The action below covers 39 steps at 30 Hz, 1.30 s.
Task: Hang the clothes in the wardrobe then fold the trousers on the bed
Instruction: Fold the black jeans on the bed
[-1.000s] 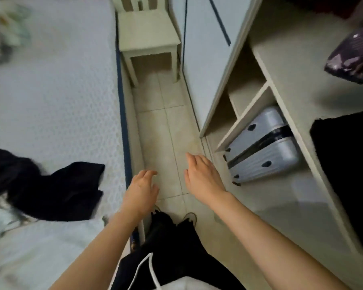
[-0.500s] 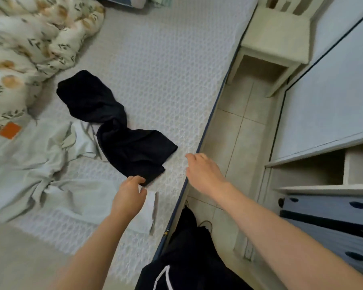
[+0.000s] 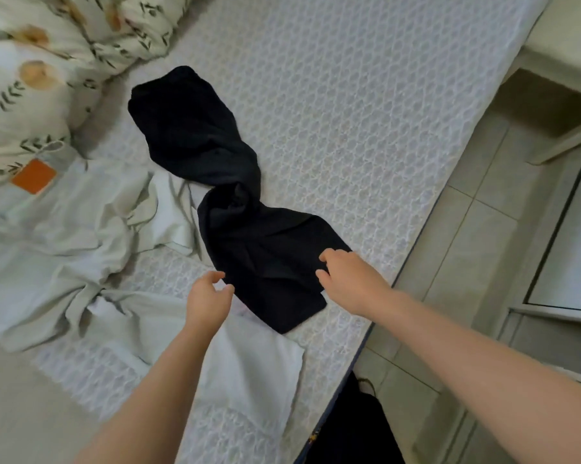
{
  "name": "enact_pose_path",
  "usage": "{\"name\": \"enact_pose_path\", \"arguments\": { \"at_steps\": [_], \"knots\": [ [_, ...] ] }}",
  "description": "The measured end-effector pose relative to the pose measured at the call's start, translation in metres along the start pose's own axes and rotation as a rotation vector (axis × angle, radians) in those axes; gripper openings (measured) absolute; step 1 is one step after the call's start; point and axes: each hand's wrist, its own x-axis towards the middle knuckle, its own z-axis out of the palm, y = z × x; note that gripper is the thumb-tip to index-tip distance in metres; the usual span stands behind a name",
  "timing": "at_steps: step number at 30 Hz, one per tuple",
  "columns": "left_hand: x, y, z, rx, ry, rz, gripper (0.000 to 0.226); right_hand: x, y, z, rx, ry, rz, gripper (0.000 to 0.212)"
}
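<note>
Black trousers [image 3: 248, 229] lay twisted on the bed [image 3: 366, 112], near its edge. The left hand [image 3: 208, 298] hovered loosely curled beside their near end, holding nothing. The right hand [image 3: 347, 279] lay over that end, fingers bent; whether it gripped was unclear.

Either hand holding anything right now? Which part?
Nothing clearly held: the left hand hovers open at the near-left edge of the black trousers. The right hand rests curled fingers on their near-right corner; whether they pinch it cannot be told.
</note>
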Motion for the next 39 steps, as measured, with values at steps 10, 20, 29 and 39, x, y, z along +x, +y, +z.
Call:
{"name": "enact_pose_path", "arguments": {
  "at_steps": [10, 20, 29, 39],
  "knots": [
    [0.128, 0.025, 0.009, -0.430, 0.227, -0.058, 0.078, 0.130, -0.029, 0.011, 0.102, 0.010, -0.090, 0.054],
    [0.138, 0.009, 0.027, -0.458, 0.307, 0.072, 0.062, 0.236, -0.081, 0.018, 0.667, 0.043, 0.112, 0.086],
    [0.077, 0.001, 0.024, -0.411, 0.131, 0.245, 0.041, 0.230, -0.094, 0.020, 0.591, 0.210, 0.080, 0.050],
    [0.025, 0.022, 0.011, -0.405, -0.131, 0.060, 0.030, 0.123, -0.054, 0.012, 0.693, 0.321, -0.028, 0.048]
  ]
}}
